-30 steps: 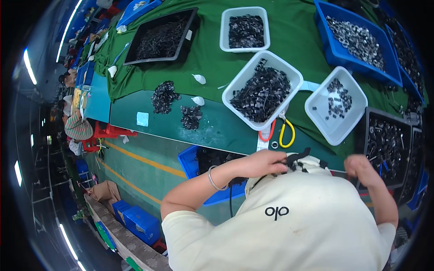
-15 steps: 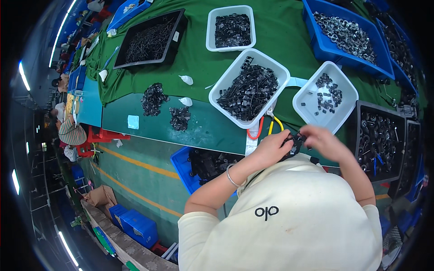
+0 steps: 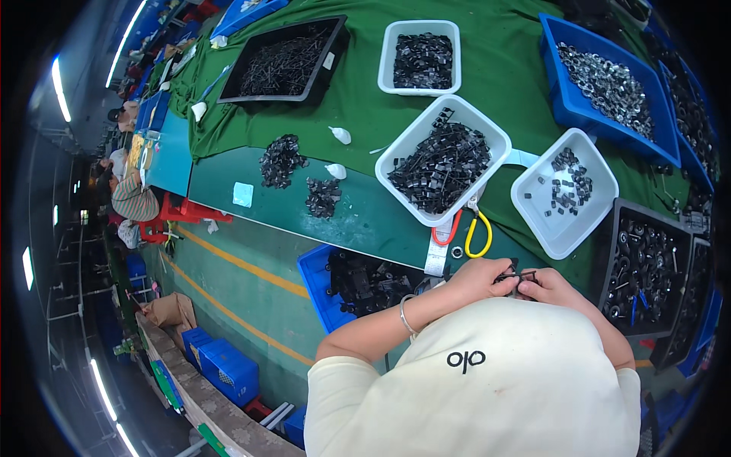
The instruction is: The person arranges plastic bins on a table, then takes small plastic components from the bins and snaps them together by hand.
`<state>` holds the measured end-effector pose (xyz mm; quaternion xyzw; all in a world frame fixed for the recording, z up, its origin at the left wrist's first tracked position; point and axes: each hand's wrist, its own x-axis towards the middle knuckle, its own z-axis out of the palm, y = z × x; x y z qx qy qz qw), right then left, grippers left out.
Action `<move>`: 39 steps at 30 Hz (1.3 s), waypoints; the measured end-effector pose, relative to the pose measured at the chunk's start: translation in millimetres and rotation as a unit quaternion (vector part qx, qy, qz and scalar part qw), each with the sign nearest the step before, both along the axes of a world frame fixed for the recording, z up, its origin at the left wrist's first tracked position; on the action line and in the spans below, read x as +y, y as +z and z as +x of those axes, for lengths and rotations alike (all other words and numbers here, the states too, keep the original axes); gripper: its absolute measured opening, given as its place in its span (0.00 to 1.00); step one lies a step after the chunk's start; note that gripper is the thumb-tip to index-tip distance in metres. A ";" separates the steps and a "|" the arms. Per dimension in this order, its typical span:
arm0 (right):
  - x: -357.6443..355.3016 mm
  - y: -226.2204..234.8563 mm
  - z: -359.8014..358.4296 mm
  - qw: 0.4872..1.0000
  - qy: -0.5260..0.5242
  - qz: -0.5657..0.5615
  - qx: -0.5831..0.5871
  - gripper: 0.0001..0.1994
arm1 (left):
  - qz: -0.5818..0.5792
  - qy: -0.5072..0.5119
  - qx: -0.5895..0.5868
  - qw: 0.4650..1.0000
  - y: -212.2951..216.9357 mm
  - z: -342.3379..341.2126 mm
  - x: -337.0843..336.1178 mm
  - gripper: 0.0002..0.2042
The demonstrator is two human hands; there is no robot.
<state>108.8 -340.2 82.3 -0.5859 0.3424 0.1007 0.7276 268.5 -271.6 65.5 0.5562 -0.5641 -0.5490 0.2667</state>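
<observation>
Close to my chest, at the near edge of the table, both hands work together on small black plastic parts [image 3: 518, 276]. My left hand [image 3: 485, 280], with a bangle on its wrist, pinches one side of them. The fingers of my right hand [image 3: 550, 287] are closed on the other side. The parts' exact shape is mostly hidden by the fingers. Just beyond my hands lies a cutting tool with one red and one yellow handle [image 3: 479, 236], beside a small metal ring [image 3: 457, 252]. A white bin [image 3: 499, 141] of black strip-like parts and another white bin [image 3: 533, 228] with loose small black pieces stand farther out.
A third white bin [image 3: 386, 65], a black tray [image 3: 324, 80] of thin rods and a blue bin [image 3: 560, 107] of metal rings stand at the back. Two black piles [image 3: 282, 161] lie left on the green table. Right is a black tray [image 3: 647, 324]; below the edge, a blue crate [image 3: 314, 286].
My right hand, blurred and raised before, has come in against my left at the black parts. The whole view has shifted, so the table appears lower and farther right.
</observation>
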 end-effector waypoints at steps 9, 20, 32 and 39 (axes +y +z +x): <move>-2.4 -2.0 -0.3 0.997 -0.036 -0.067 0.022 0.06 | 0.026 0.001 0.066 0.997 -4.3 3.1 3.8 0.15; -2.6 9.5 2.5 1.000 0.009 0.025 -0.017 0.07 | 0.075 0.041 0.089 0.992 10.0 6.2 13.9 0.16; 7.3 11.3 1.9 0.998 0.013 0.061 -0.026 0.06 | 0.039 0.074 0.067 0.994 10.1 6.1 38.1 0.16; 4.7 5.9 -3.5 0.992 0.089 -0.081 -0.026 0.05 | 0.080 0.070 0.091 0.990 12.7 9.9 50.7 0.13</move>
